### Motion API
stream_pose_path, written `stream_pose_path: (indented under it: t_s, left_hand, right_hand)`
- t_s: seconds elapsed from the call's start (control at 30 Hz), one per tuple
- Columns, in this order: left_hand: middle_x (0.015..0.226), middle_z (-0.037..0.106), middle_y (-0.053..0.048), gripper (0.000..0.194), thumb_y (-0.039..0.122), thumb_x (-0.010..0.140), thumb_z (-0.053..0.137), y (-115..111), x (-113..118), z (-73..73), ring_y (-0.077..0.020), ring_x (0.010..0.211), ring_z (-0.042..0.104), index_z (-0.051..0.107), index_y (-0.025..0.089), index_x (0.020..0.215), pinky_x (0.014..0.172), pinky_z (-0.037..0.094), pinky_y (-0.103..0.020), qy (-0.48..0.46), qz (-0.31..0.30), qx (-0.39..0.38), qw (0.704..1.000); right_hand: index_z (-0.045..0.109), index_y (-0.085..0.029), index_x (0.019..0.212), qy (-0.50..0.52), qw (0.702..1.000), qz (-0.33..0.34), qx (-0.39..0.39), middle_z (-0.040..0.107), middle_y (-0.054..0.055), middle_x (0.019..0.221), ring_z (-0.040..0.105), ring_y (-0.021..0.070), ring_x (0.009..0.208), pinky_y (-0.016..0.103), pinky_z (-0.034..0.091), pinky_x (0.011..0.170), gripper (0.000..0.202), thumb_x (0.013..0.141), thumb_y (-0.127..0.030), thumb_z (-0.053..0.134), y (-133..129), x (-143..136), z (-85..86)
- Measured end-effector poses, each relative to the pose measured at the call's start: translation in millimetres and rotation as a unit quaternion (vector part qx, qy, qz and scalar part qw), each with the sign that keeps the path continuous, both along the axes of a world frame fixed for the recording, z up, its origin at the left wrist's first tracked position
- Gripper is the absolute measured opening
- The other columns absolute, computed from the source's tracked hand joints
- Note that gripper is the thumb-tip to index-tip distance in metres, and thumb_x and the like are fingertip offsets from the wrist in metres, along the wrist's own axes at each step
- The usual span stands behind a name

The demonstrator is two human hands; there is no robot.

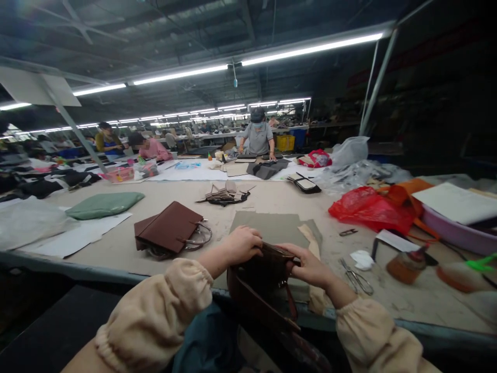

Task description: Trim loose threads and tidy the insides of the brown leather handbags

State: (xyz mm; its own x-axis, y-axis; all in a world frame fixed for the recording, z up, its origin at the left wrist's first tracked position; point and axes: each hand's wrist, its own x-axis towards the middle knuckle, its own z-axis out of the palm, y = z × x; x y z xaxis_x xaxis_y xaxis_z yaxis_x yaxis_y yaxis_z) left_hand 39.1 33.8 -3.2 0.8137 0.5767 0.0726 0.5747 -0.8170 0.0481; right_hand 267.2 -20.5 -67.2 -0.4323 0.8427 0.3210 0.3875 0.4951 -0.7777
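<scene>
A dark brown leather bag [267,272] is at the table's near edge, its strap hanging down over the edge. My left hand [244,243] grips its upper left side with the fingers curled over the rim. On the right side of the rim, my right hand [310,264] holds the bag between thumb and fingers. Beneath and behind the bag lies a grey-green sheet [267,225] with a tan strip [309,241] on it. A reddish-brown handbag [169,228] lies to the left, its handles toward the right.
Scissors [357,280], small snips [348,232] and a glue bottle [407,265] lie on the right, near a red plastic bag [370,207] and a purple basin [458,228]. A green pouch [104,205] is at left. A person [258,137] stands across the table.
</scene>
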Motion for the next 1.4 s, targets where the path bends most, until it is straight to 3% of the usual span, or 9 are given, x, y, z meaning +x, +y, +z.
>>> stream_pose_path:
  t_s: [0.13, 0.27, 0.4, 0.5, 0.73, 1.0, 1.23, 1.33, 1.4]
  left_hand:
    - [0.083, 0.065, -0.003, 0.018, 0.033, 0.08, 0.053, 8.4, 0.5, 0.4, -0.0155, 0.078, 0.058, 0.067, 0.02, 0.081, 0.071, 0.043, -0.024, -0.005, -0.004, -0.013, 1.0]
    - [0.077, 0.064, -0.003, 0.021, 0.035, 0.08, 0.054, 14.0, -1.7, 0.0, -0.0147, 0.074, 0.057, 0.067, 0.019, 0.079, 0.068, 0.042, -0.023, -0.019, 0.014, -0.044, 0.999]
    - [0.078, 0.065, -0.004, 0.021, 0.033, 0.08, 0.054, 20.7, -4.3, -1.0, -0.0138, 0.074, 0.057, 0.068, 0.018, 0.079, 0.07, 0.042, -0.022, -0.029, 0.017, -0.073, 0.997]
    - [0.074, 0.063, -0.003, 0.023, 0.033, 0.081, 0.052, 24.1, -5.7, -1.9, -0.0128, 0.07, 0.056, 0.067, 0.016, 0.076, 0.066, 0.04, -0.021, -0.032, 0.011, -0.07, 0.997]
    - [0.071, 0.062, -0.002, 0.023, 0.031, 0.081, 0.053, 25.8, -8.0, -3.0, -0.0114, 0.065, 0.053, 0.064, 0.015, 0.068, 0.061, 0.038, -0.02, -0.046, 0.009, -0.074, 0.996]
    - [0.068, 0.059, -0.002, 0.023, 0.031, 0.081, 0.052, 26.1, -4.7, 1.2, -0.0117, 0.064, 0.052, 0.062, 0.016, 0.067, 0.06, 0.036, -0.021, -0.044, 0.022, -0.087, 0.995]
    - [0.067, 0.058, -0.002, 0.023, 0.031, 0.08, 0.052, 28.1, -4.2, -0.2, -0.0121, 0.065, 0.052, 0.061, 0.016, 0.066, 0.062, 0.037, -0.021, -0.043, 0.022, -0.082, 0.995]
    - [0.068, 0.058, -0.002, 0.022, 0.031, 0.08, 0.053, 27.9, -4.2, -0.9, -0.0127, 0.066, 0.052, 0.061, 0.016, 0.066, 0.062, 0.038, -0.021, -0.039, 0.036, -0.076, 0.996]
    - [0.069, 0.059, -0.002, 0.022, 0.031, 0.08, 0.052, 27.3, -3.8, -1.0, -0.0131, 0.067, 0.052, 0.061, 0.016, 0.066, 0.063, 0.038, -0.022, -0.036, 0.04, -0.078, 0.995]
  right_hand:
    - [0.049, -0.018, 0.126, -0.019, 1.0, 0.011, 0.004, 0.052, 0.008, 0.126, 0.048, 0.0235, 0.115, 0.04, 0.036, 0.099, 0.056, 0.07, -0.015, 0.056, -2.5, 6.7, 11.2]
    - [0.055, -0.019, 0.12, -0.006, 1.0, -0.008, 0.024, 0.058, 0.008, 0.119, 0.052, 0.0224, 0.108, 0.035, 0.042, 0.093, 0.046, 0.075, -0.027, 0.062, -4.7, -2.3, 16.0]
    - [0.066, -0.021, 0.102, 0.019, 0.996, -0.066, 0.065, 0.066, 0.005, 0.098, 0.059, 0.018, 0.091, 0.029, 0.047, 0.081, 0.025, 0.078, -0.027, 0.061, 0.6, -19.7, 10.1]
    - [0.069, -0.022, 0.096, 0.032, 0.991, -0.107, 0.076, 0.068, 0.004, 0.094, 0.061, 0.0167, 0.086, 0.027, 0.048, 0.076, 0.019, 0.079, -0.026, 0.061, 7.5, -25.3, 2.4]
    - [0.07, -0.022, 0.089, 0.037, 0.987, -0.132, 0.08, 0.07, 0.003, 0.089, 0.063, 0.0177, 0.085, 0.029, 0.05, 0.077, 0.016, 0.08, -0.028, 0.058, 17.1, -26.0, -0.6]
    - [0.069, -0.023, 0.088, -0.054, 0.973, -0.178, 0.134, 0.07, 0.003, 0.086, 0.064, 0.0183, 0.08, 0.03, 0.049, 0.073, 0.02, 0.084, -0.034, 0.052, 22.6, -23.9, -8.0]
    - [0.065, -0.022, 0.104, -0.047, 0.994, -0.039, 0.095, 0.067, 0.004, 0.1, 0.061, 0.0177, 0.092, 0.027, 0.048, 0.08, 0.027, 0.082, -0.035, 0.057, 23.5, -10.9, -0.7]
    - [0.06, -0.02, 0.113, -0.046, 0.993, -0.041, 0.101, 0.065, 0.007, 0.107, 0.06, 0.0195, 0.096, 0.03, 0.047, 0.083, 0.036, 0.08, -0.036, 0.059, 22.3, -7.6, 0.0]
    - [0.061, -0.02, 0.113, -0.044, 0.992, -0.045, 0.112, 0.065, 0.007, 0.106, 0.06, 0.0194, 0.096, 0.031, 0.047, 0.084, 0.032, 0.083, -0.033, 0.054, 21.4, -7.6, -0.5]
